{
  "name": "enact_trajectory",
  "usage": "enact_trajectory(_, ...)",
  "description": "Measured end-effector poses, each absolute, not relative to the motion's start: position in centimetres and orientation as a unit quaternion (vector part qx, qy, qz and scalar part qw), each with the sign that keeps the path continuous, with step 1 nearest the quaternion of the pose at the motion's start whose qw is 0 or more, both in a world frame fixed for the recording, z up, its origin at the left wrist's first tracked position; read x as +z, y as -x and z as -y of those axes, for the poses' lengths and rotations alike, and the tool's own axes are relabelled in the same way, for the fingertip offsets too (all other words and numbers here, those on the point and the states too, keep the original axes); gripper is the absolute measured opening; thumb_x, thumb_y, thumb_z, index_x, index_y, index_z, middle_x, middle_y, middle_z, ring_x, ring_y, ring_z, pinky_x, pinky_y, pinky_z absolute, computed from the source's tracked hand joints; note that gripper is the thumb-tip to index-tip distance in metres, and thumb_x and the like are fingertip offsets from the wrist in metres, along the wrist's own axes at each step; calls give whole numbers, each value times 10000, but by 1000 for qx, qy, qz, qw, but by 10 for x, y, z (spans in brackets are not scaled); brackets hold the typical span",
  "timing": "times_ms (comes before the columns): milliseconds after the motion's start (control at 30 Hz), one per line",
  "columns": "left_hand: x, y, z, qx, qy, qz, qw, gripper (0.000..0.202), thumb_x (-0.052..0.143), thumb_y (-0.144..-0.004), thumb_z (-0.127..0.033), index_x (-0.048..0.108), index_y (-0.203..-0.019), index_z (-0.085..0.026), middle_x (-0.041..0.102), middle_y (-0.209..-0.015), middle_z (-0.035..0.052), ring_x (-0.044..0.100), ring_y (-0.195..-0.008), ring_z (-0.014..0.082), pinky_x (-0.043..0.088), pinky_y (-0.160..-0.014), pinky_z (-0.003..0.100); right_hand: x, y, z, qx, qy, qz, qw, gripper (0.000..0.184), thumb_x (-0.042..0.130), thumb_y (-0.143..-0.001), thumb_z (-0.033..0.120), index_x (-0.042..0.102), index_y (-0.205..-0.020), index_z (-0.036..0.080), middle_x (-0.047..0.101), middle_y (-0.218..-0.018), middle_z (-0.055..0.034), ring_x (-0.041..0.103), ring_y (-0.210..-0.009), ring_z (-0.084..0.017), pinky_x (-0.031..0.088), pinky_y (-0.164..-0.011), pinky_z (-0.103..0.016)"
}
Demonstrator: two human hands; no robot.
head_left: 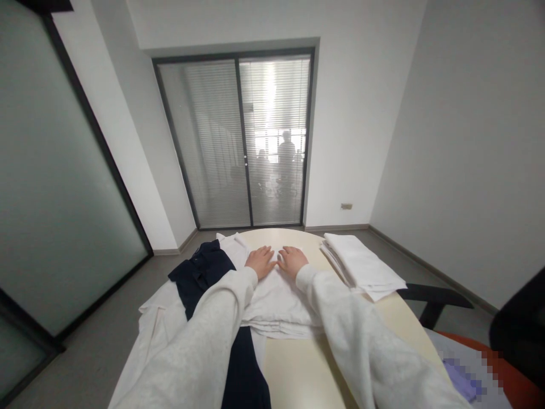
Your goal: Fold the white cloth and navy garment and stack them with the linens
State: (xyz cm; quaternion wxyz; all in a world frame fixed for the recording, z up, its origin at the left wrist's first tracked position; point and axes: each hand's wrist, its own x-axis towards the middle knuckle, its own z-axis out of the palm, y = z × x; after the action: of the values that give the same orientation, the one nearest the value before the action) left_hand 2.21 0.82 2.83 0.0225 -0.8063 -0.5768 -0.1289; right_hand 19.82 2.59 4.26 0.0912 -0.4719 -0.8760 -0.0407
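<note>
Both hands rest side by side on a white folded garment (pixel 281 307) lying on the pale table. My left hand (pixel 260 262) is flat on its far part, fingers stretched out. Close beside it, my right hand (pixel 292 261) lies palm down with fingers extended, the thumbs almost touching. To the left, a dark navy garment (pixel 200 272) and a white garment (pixel 159 307) are spread loosely. On the right side sits a neat stack of folded white cloth (pixel 361 264). My light grey sleeves cover part of the garments.
The round table (pixel 298 375) has a curved edge. A black chair armrest (pixel 438 295) and an orange seat (pixel 511 369) with cloth on it are at the right. Behind stand a glass door with blinds (pixel 213 142) and people's silhouettes beyond it.
</note>
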Motion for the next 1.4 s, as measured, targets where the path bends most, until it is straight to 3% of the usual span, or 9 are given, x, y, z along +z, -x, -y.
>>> enact_trajectory(67, 12, -22, -11, -117, 802, 584, 43, 545, 301, -875, -485, 289, -1371, -261, 222, -1461, 29, 135, -1344, 225, 151, -1062, 459, 26, -194, -27, -51, 467, 875, 115, 636, 262, -848, 569, 331, -1363, 202, 241, -1446, -93, 133, -1333, -284, 91, -1046, -498)
enact_trajectory(133, -5, -20, -15, -103, 793, 598, 44, 573, 260, -881, -490, 210, -1402, -257, 169, -1475, 22, 89, -1354, 221, 113, -1072, 468, 6, -196, -30, -40, 478, 870, 113, 677, 176, -845, 613, 224, -1404, 235, 155, -1474, -51, 35, -1347, -283, 15, -1044, -521)
enact_trajectory(367, -23, -17, -25, -99, 785, 611, 28, 566, 209, -878, -517, 248, -1391, -281, 255, -1449, 15, 154, -1342, 215, 96, -1080, 455, -9, -198, -45, -4, 482, 871, 92, 697, 106, -819, 664, 247, -1392, 293, 174, -1470, -22, 69, -1342, -299, 24, -1035, -537)
enact_trajectory(633, -22, -15, -20, -120, 725, 678, 22, 681, 179, -800, -671, 280, -1376, -321, 180, -1473, 4, 26, -1352, 289, 24, -1050, 540, -21, -219, 8, -8, 447, 891, 85, 677, 183, -831, 636, 186, -1407, 280, 89, -1477, -41, -8, -1338, -334, -1, -1029, -573)
enact_trajectory(900, -17, -20, -15, -98, 720, 687, 13, 688, 161, -802, -671, 240, -1389, -320, 138, -1482, 4, 28, -1354, 272, 24, -1045, 541, -26, -259, 71, 11, 361, 926, 110, 578, 245, -858, 564, 212, -1388, 336, 170, -1460, -5, 65, -1338, -326, 62, -1023, -597)
enact_trajectory(1000, -7, -15, -17, -80, 721, 688, -7, 686, 206, -804, -660, 283, -1374, -288, 152, -1479, 38, 73, -1350, 279, 98, -1035, 536, -6, -266, 65, 89, 332, 935, 91, 510, 362, -827, 542, 401, -1304, 366, 316, -1416, 0, 203, -1311, -322, 166, -1012, -572)
enact_trajectory(1133, 15, 9, -17, -74, 671, 735, -66, 674, 301, -797, -623, 461, -1242, -142, 404, -1338, 184, 394, -1216, 288, 344, -925, 397, 28, -267, 28, 183, 400, 895, 72, 373, 417, -838, 415, 664, -1014, 196, 622, -1091, -92, 567, -1003, -208, 404, -885, -324)
enact_trajectory(1267, 25, 31, -4, -59, 600, 793, -88, 597, 469, -736, -563, 561, -1068, -75, 565, -1140, 224, 540, -1062, 287, 408, -796, 290, 37, -250, 0, 90, 617, 778, 78, 415, 478, -812, 416, 631, -1018, 90, 593, -1053, -186, 574, -952, -249, 405, -847, -336)
enact_trajectory(1400, 13, 37, 8, -93, 605, 778, -145, 606, 564, -653, -579, 587, -990, -76, 609, -1073, 213, 573, -1004, 303, 426, -723, 283, 17, -234, -7, 64, 676, 731, 74, 594, 598, -716, 450, 535, -1118, 17, 524, -1126, -247, 524, -1035, -323, 383, -874, -384)
